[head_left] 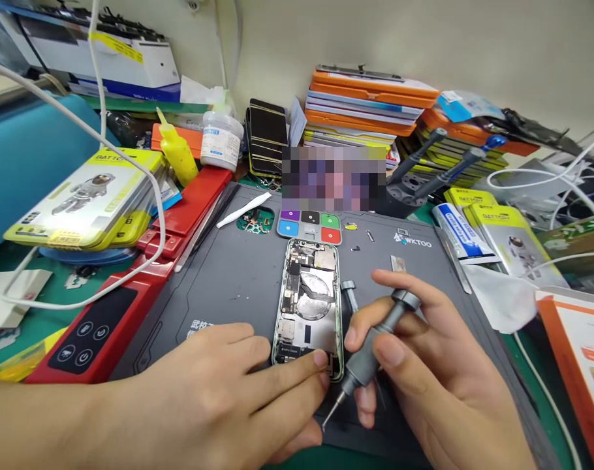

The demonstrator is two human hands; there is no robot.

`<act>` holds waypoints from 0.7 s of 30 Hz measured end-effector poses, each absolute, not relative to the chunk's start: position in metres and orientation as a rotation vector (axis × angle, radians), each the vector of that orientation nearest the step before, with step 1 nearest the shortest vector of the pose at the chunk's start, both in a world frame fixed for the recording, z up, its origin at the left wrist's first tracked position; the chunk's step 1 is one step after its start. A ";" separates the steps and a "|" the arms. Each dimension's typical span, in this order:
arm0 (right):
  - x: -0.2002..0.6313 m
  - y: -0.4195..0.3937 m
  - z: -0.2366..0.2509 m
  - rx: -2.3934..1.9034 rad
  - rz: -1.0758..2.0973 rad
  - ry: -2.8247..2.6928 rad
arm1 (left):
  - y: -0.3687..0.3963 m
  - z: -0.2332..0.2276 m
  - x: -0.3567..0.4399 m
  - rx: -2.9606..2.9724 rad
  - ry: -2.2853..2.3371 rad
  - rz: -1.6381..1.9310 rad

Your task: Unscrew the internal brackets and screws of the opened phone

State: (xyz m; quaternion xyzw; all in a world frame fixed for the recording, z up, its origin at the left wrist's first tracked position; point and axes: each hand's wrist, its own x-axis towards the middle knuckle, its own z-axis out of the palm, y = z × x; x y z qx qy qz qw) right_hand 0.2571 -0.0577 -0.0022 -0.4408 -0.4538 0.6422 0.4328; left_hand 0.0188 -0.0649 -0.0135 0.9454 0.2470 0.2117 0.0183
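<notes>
An opened phone (309, 287) with a pale green frame lies on the dark grey work mat, its inner boards and a round silver part exposed. My left hand (218, 385) comes in from the left, fingertips pressed on the phone's bottom end and thumb tucked below it. In my right hand (434, 365) a grey screwdriver (370, 349) is held aslant between thumb and fingers. Its thin tip points down to the left, just below the phone and close to my left thumb. A second grey screwdriver (349, 295) lies right of the phone, partly hidden by my right hand.
A tray with coloured squares (310, 228) sits behind the phone, beside small loose parts and a white pry stick (244, 209). Left stands a long red device (89, 333) crossed by a white cable (160, 215). Battery boxes (89, 196), a tool holder (399, 196) and stacked cases (370, 98) surround the mat.
</notes>
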 end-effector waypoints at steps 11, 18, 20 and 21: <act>0.254 -0.057 -0.005 -1.074 1.550 -1.206 | -0.067 -0.015 0.016 2.908 0.766 0.654; 0.252 -0.055 -0.004 -1.071 1.558 -1.221 | -0.066 -0.013 0.019 2.916 0.795 0.677; 0.252 -0.055 -0.004 -1.074 1.550 -1.222 | -0.066 -0.012 0.018 2.916 0.780 0.669; 0.252 -0.056 -0.003 -1.075 1.545 -1.224 | -0.066 -0.012 0.018 2.916 0.771 0.667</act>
